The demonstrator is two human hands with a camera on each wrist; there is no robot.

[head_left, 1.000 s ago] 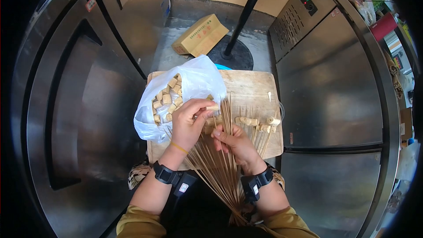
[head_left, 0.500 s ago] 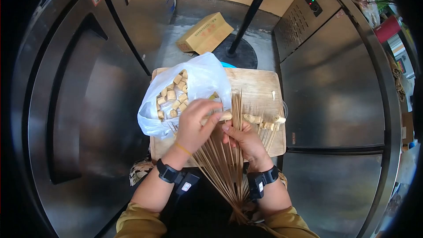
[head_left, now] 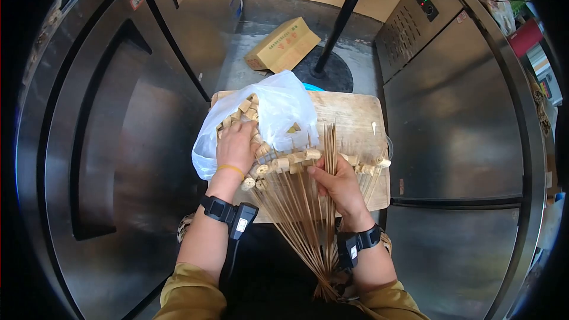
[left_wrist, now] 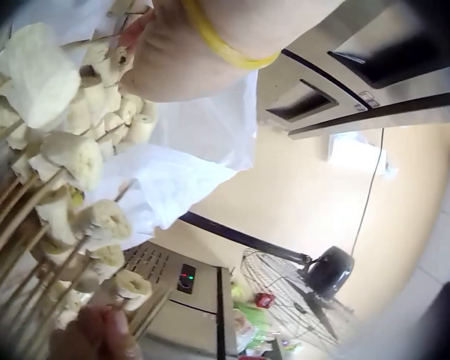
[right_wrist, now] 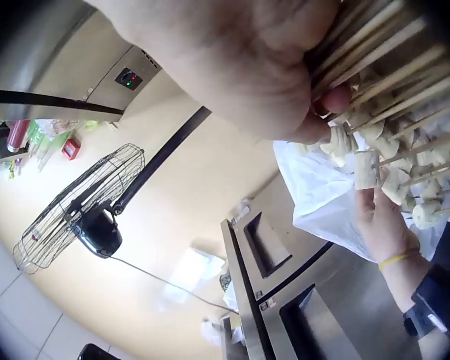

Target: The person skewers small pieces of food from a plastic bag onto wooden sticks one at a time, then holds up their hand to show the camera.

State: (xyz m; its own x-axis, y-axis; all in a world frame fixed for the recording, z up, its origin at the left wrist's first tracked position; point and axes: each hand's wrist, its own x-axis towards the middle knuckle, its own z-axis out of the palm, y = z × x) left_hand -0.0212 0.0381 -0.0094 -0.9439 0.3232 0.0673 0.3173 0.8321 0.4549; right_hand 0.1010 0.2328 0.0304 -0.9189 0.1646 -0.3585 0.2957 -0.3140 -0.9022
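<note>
Right hand (head_left: 339, 186) fingers (head_left: 323, 170) curled round skewers (head_left: 302, 219); left hand (head_left: 236, 149) fingers (head_left: 246, 135) in bag (head_left: 284, 106), state unclear; board (head_left: 355, 121) beneath, box (head_left: 283, 44) beyond.

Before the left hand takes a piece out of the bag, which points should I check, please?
1. The plastic bag is open toward the left hand: ok, the hand reaches into its mouth.
2. There are loose pieces in the bag: ok, many show.
3. The right hand grips the skewers: ok, fingers curled round the fanned bundle.
4. The threaded pieces sit near the tips: ok.
5. The left hand already holds a piece: cannot tell, fingertips hidden.
6. The wooden board lies under the work: ok.
</note>
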